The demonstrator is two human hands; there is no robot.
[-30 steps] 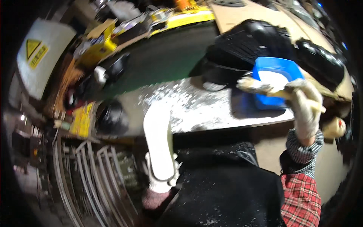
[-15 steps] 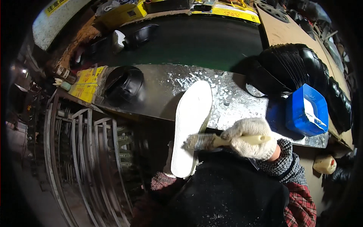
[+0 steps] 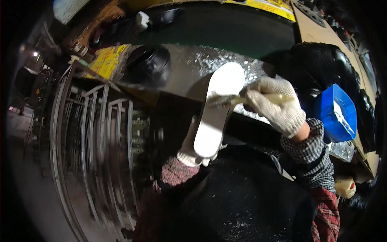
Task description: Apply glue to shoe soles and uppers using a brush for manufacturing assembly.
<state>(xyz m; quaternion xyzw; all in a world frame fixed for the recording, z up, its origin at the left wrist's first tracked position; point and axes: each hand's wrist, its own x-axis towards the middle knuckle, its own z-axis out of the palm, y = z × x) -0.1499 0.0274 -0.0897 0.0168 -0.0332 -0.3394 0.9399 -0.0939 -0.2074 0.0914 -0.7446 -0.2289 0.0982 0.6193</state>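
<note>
Holds brush (image 3: pixel 226 101) across sole (image 3: pixel 214 121) in curled right fingers (image 3: pixel 258 101), grips sole's near end from beneath in partly hidden left fingers (image 3: pixel 189 140).

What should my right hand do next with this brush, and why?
I'd probably draw the brush toward the near end of the white sole: the right hand has the bristles lying across its middle, and the left hand supports that near end.
</note>
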